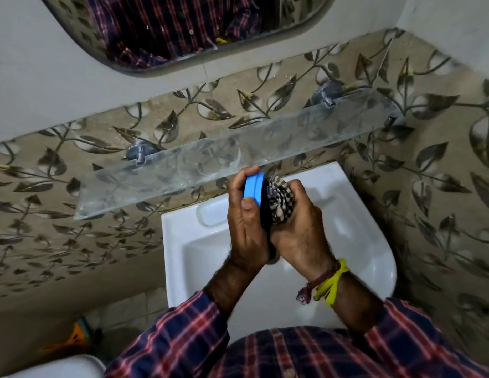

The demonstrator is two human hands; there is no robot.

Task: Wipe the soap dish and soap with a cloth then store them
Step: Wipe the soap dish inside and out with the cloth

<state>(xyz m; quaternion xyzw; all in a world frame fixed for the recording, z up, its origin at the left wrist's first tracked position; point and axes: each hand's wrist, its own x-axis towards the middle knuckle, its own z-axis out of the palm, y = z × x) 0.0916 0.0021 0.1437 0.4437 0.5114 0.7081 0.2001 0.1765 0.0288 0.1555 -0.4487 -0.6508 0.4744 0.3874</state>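
Observation:
My left hand (244, 227) grips a blue soap dish (253, 188) on edge above the white basin, thumb across its rim. A bunched, dark patterned cloth (280, 203) is pressed against the dish's right face by my right hand (299, 230), which is closed around it. The two hands meet over the basin, just below the front edge of the glass shelf. No bar of soap is visible; the dish's inside is hidden by the cloth and my fingers.
A clear glass shelf (183, 170) on two metal brackets runs across the leaf-patterned wall above the white basin (199, 257). A mirror (183, 31) hangs higher up. An orange object (74, 339) lies on the floor at lower left, beside a white rounded fixture (60, 366).

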